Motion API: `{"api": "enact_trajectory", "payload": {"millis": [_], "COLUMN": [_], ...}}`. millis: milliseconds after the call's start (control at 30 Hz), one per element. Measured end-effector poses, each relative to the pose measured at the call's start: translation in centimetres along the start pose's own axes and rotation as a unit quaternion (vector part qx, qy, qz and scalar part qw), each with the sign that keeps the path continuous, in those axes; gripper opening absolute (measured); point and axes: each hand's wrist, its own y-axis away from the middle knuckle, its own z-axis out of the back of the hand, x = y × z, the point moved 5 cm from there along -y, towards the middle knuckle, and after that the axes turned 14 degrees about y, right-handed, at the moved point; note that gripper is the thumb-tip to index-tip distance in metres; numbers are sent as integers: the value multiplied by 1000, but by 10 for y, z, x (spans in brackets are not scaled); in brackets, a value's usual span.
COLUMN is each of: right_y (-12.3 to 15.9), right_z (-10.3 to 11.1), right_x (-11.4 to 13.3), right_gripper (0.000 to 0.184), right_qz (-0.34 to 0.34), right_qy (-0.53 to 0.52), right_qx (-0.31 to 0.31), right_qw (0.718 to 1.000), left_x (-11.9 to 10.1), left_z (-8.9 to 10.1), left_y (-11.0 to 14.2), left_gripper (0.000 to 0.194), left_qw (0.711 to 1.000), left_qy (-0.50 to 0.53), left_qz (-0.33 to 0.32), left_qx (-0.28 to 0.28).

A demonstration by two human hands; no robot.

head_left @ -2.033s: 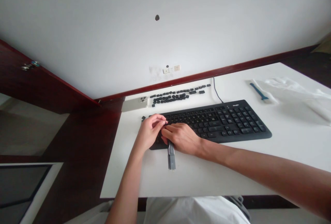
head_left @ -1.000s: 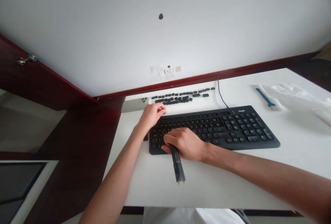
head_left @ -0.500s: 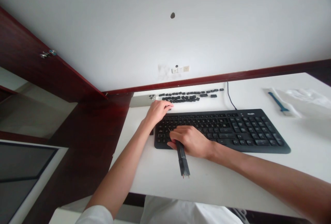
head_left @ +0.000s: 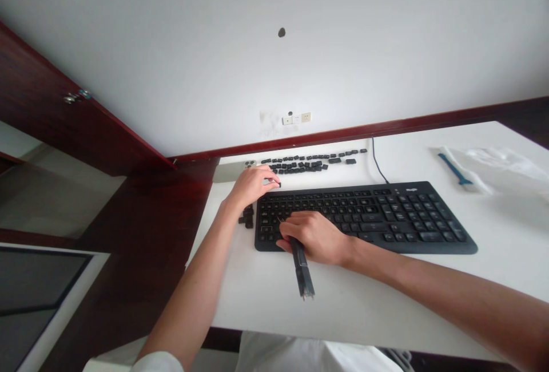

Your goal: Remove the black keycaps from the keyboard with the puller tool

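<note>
Right hand [head_left: 315, 237] grips 1 keycap puller [head_left: 302, 272] over 1 keyboard [head_left: 386, 217].

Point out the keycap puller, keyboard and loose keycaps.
Keycap puller [head_left: 302, 272]: head view, on its dark handle.
Black keyboard [head_left: 386, 248]: head view, on its front edge.
Loose keycaps [head_left: 300, 165]: head view, on the row beyond the keyboard.
</note>
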Motion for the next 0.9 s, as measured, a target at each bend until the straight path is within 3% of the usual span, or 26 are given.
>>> {"api": "enact_trajectory", "payload": {"millis": [500,900], "right_y": [-1,0], "right_z": [2,1], "right_x": [0,0], "right_gripper": [27,29], "right_qz": [0,-2], "right_qy": [-5,-12], "right_qx": [9,14], "right_qw": [1000,1000], "left_x": [2,6], "left_z": [-9,-2], "left_y": [0,1], "left_gripper": [11,2], "left_qw": [999,992], "left_qy": [-45,-96], "left_qz": [7,31], "left_qx": [11,-71]}}
